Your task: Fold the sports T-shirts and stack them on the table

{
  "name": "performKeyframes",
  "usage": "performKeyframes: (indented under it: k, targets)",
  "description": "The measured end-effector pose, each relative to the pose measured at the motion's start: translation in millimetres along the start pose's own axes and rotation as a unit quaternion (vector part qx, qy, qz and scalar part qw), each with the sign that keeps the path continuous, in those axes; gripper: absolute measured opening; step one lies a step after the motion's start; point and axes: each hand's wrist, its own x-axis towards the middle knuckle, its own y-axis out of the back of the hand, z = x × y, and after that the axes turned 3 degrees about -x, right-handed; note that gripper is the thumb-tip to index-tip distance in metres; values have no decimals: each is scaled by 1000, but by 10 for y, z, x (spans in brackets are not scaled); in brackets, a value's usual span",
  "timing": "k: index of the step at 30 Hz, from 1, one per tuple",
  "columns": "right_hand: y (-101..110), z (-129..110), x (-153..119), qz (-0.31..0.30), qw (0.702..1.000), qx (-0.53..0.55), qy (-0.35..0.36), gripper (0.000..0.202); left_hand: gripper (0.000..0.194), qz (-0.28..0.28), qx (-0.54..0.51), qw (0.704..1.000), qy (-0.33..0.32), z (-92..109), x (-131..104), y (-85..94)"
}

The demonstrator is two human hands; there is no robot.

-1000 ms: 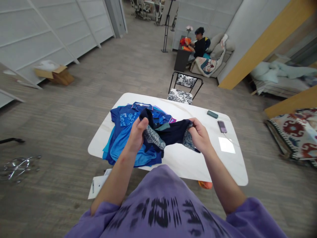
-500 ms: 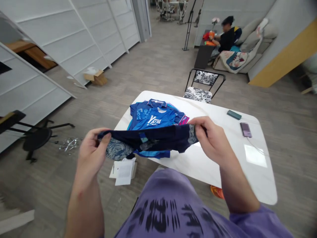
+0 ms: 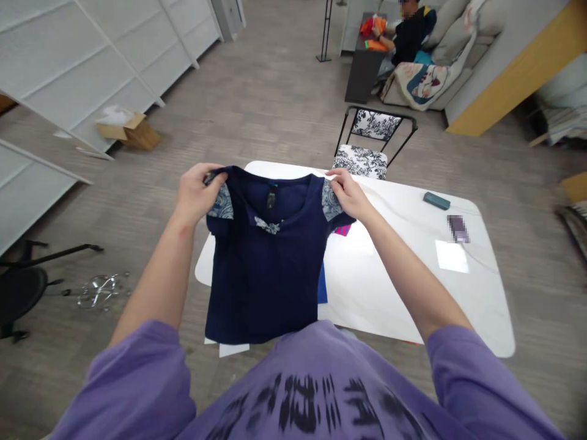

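A navy T-shirt (image 3: 270,275) with patterned sleeves hangs spread out above the left part of the white table (image 3: 380,281). My left hand (image 3: 200,190) pinches it at one shoulder, by the patterned sleeve. At the other shoulder my right hand (image 3: 351,194) grips it between thumb and fingers. The neckline faces away from me, with a dark label inside and a pale floral trim at the front. Behind the T-shirt, most of the blue clothes on the table are hidden; a blue edge (image 3: 322,284) and a pink striped bit (image 3: 342,230) show.
On the table's right side lie a dark green case (image 3: 436,200) and a blurred-out phone-like item (image 3: 457,228). A patterned chair (image 3: 367,143) stands at the far edge. Further off, a person (image 3: 408,36) sits by a sofa handling orange cloth. An open cardboard box (image 3: 131,129) is on the floor.
Both hands have lifted the T-shirt away from me and it has dropped open from a bunched strip to full length. It now covers most of the blue clothes. The view has tilted down.
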Motion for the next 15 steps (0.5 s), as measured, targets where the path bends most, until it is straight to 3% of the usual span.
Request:
performKeyframes:
  k: [2,3,4,6,8,10,13,15]
  targets:
    - [-281,518,205,28,997,-42,-55,52,56,-13,-23,999,20,-412,390,-403]
    - [-397,736,179,30,994,-67,-83,56,66,-11,-19,999,23,-574,488,-594]
    - [-494,915,64,18,990,-91,-110,57,75,-4,-6,1000,22,-704,514,-774]
    - [-630,1139,-407,-35,978,-119,-166,52,80,-2,40,999,22,-872,347,-1103]
    - [-687,1174,-1103,-95,964,-110,-223,41,72,-36,82,995,45,-949,-88,-1405]
    - [-657,1042,-1881,-105,955,-103,-258,32,65,-115,102,983,96,-979,-722,-1696]
    - [-452,633,-2961,-68,948,-111,-291,30,65,-257,108,945,170,-999,-1807,-2095]
    - [-246,296,-3540,-16,936,-135,-325,35,64,-315,117,914,227,-990,-2457,-2318]
